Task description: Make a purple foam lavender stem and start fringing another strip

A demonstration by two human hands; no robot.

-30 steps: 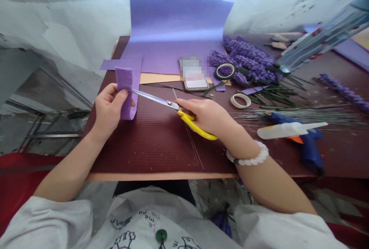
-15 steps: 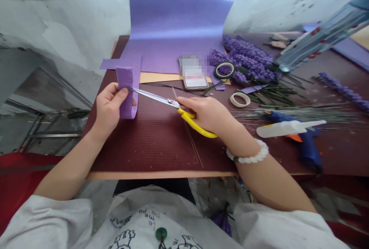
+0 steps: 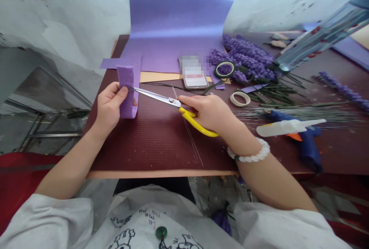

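Note:
My left hand [image 3: 110, 101] pinches a folded strip of purple paper [image 3: 127, 105] between thumb and fingers, above the left part of the table. My right hand [image 3: 211, 113] is closed round the yellow handles of a pair of scissors [image 3: 175, 102]. The scissor blades point left, and their tips meet the strip's edge beside my left thumb. The blades look nearly closed. Under the scissors, thin wires [image 3: 191, 141] lie on the dark red table [image 3: 155, 145].
A large purple sheet [image 3: 175, 30] leans against the wall behind a phone [image 3: 194, 74]. To the right are purple flower stems [image 3: 248, 58], green tape [image 3: 225, 70], white tape [image 3: 240, 98], a white bottle [image 3: 281, 128], a blue glue gun [image 3: 308, 149] and a clear bottle [image 3: 319, 37].
The scissors and my right hand have shifted very slightly right. My left hand and the purple strip have barely moved.

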